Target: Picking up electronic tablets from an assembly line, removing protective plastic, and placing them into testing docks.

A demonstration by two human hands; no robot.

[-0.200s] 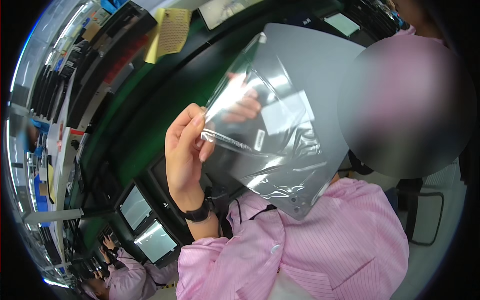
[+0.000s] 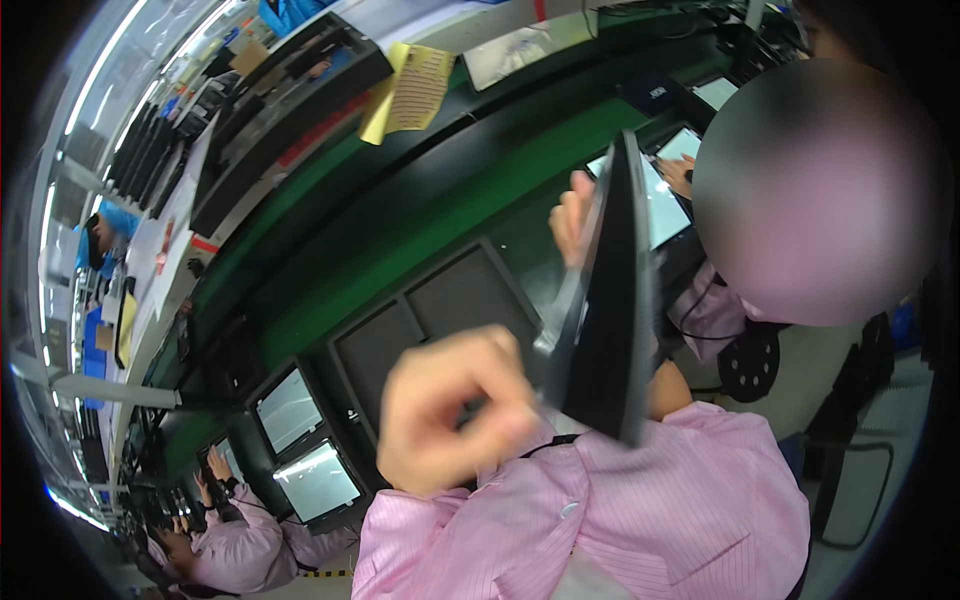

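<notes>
The clear plastic bag has gone; now a dark flat panel [image 2: 610, 300] is standing edge-on, right hand [image 2: 572, 215] gripping its far edge, half hidden. Left hand [image 2: 455, 410] is blurring near, clenched, contents unclear.

Dark flat screen panel [image 2: 612, 300] held edge-on at centre, two lit screens [image 2: 300, 445] lower left, yellow paper sheets [image 2: 410, 90] top centre, lit screens [image 2: 665, 195] upper right

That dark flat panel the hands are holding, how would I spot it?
Find the long green work line. In front of it, two hands hold up a dark flat panel, seen nearly edge-on. Unlike the lit screens lying flat lower left, it stands upright and dark.
</notes>
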